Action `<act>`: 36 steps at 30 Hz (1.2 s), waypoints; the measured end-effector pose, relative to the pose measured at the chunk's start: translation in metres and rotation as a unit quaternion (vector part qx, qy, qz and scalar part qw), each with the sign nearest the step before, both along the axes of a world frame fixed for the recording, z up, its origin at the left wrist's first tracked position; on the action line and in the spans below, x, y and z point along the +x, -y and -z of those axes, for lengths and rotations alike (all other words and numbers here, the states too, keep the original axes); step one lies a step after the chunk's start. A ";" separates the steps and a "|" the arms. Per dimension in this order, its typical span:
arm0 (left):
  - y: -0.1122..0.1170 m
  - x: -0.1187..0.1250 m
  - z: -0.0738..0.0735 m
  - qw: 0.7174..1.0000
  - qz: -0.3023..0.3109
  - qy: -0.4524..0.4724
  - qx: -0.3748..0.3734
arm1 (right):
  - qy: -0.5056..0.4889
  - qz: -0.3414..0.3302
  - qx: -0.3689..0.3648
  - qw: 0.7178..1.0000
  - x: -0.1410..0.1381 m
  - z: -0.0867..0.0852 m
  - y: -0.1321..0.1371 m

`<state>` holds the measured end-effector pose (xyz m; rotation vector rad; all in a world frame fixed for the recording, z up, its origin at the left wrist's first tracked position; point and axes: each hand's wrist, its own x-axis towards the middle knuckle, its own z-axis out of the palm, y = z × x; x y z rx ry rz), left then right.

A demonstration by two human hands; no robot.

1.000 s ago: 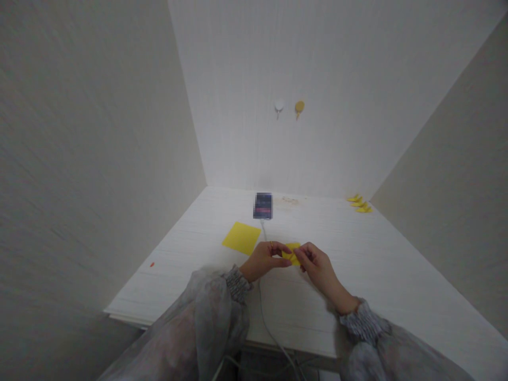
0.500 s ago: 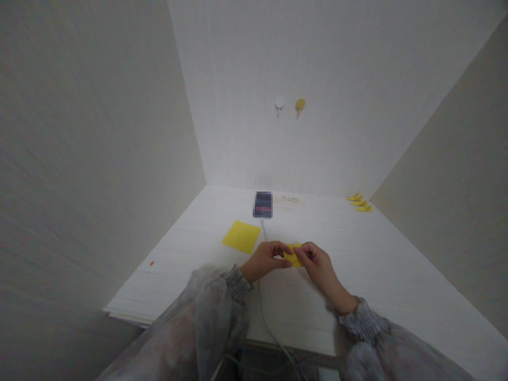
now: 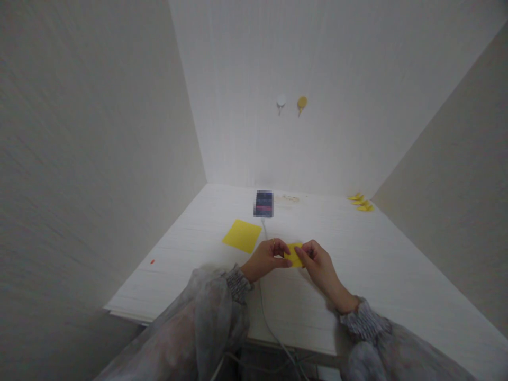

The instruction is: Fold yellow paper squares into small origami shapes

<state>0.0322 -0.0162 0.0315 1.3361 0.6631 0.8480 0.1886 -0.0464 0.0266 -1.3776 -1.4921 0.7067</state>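
Between front and back edges of the tabletop (image 3: pixel 389 275), small yellow paper (image 3: pixel 292 256) is being pinched by left hand (image 3: pixel 266 259) and right hand (image 3: pixel 319 264).

A small yellow paper (image 3: pixel 292 256) is pinched between the left hand (image 3: pixel 265 259) and the right hand (image 3: pixel 320 266), touching both.

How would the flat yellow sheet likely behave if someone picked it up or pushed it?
The sheet looks thin and flat, so it is probably light and may bend if lifted by one corner. Lying flat on the smooth-looking table, it would likely slide when pushed rather than roll.
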 end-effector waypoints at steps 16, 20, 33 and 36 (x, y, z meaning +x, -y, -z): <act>0.003 0.005 0.000 0.997 -0.029 0.027 -0.063 | 0.011 0.015 0.012 1.000 -0.002 0.008 -0.001; 0.004 0.006 0.000 0.997 -0.039 0.023 -0.058 | 0.001 0.013 0.012 1.000 -0.004 0.005 0.000; 0.000 0.005 0.001 0.994 -0.078 0.042 -0.056 | -0.198 -0.101 -0.085 0.971 -0.001 -0.010 -0.001; 0.000 0.005 0.001 0.995 -0.080 0.041 -0.050 | -0.163 -0.108 -0.104 0.975 0.000 -0.009 0.000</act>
